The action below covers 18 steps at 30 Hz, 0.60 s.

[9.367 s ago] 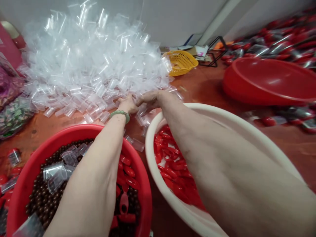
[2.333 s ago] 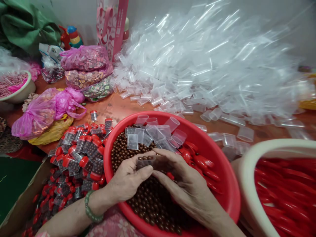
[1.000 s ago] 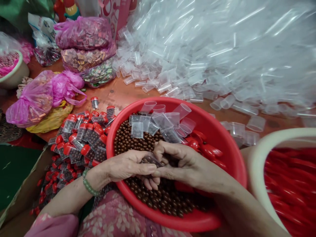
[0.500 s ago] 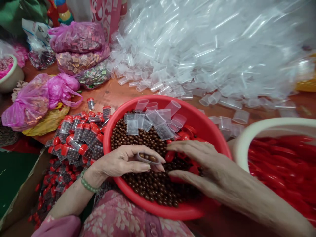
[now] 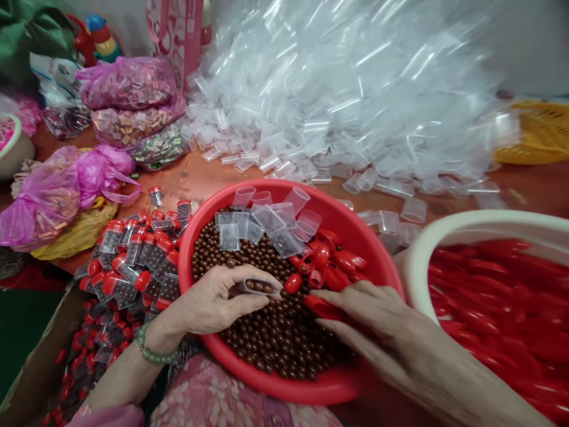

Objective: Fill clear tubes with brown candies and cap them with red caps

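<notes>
Over a red basin [image 5: 391,255] my left hand [image 5: 213,299] is closed around a clear plastic tube [image 5: 259,287], its open mouth showing brown balls inside. My right hand [image 5: 373,314], slightly blurred, pinches a red plastic cap [image 5: 323,306] between thumb and fingers, a short way right of the tube. Beneath both hands lie many loose brown balls [image 5: 280,332]. Several empty clear tubes [image 5: 271,219] rest on the balls at the basin's far side. Loose red caps [image 5: 338,261] are heaped along its right side.
Filled red-capped containers [image 5: 133,249] pile up left of the basin and in a cardboard box [image 5: 40,344]. At the back spreads a large heap of clear tubes [image 5: 347,89]. A white tub [image 5: 418,273] of red pieces stands right. Pink bags [image 5: 128,89] and a yellow basket [image 5: 537,130] lie behind.
My right hand has closed on a red cap and shows it beside the tube. My left hand keeps hold of the filled tube. The whole view has shifted slightly.
</notes>
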{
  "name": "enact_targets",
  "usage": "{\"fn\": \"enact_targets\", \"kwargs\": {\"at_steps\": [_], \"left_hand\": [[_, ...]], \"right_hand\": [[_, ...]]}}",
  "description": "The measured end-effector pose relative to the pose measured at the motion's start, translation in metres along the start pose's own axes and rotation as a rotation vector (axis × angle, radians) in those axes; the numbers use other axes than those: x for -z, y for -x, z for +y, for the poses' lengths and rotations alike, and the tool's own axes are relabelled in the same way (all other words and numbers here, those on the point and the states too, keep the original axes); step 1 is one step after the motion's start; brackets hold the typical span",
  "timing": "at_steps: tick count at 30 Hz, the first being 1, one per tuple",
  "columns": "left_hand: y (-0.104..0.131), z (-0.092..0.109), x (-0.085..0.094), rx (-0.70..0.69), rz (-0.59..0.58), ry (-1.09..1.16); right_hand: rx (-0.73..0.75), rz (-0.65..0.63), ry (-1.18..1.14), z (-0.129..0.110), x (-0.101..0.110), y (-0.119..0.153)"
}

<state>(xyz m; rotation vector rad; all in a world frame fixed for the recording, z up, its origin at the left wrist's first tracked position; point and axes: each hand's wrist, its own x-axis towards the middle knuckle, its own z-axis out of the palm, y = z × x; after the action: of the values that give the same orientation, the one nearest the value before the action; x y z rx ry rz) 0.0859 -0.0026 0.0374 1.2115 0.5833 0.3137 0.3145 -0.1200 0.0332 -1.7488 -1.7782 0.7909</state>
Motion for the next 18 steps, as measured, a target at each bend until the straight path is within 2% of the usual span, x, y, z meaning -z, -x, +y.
{"fn": "enact_targets", "kwargs": {"at_steps": [4,6,12,15,18], "left_hand": [[0.001,-0.002,-0.005,0.059,-0.002,0.1],[0.0,-0.003,-0.008,0.072,0.016,0.13],[-0.007,0.001,-0.016,0.031,0.261,0.081],[-0.009,0.003,-0.017,0.028,0.246,0.028],[-0.009,0.003,-0.017,0.003,0.245,-0.132]], "right_hand": [[-0.106,0.055,-0.178,-0.012,0.002,-0.013],[-0.176,0.038,-0.317,-0.02,-0.001,-0.02],[-0.245,-0.087,-0.696,-0.032,-0.015,-0.033],[-0.255,-0.155,-0.777,-0.033,-0.021,-0.033],[-0.227,-0.222,-0.748,-0.034,-0.026,-0.032]]}}
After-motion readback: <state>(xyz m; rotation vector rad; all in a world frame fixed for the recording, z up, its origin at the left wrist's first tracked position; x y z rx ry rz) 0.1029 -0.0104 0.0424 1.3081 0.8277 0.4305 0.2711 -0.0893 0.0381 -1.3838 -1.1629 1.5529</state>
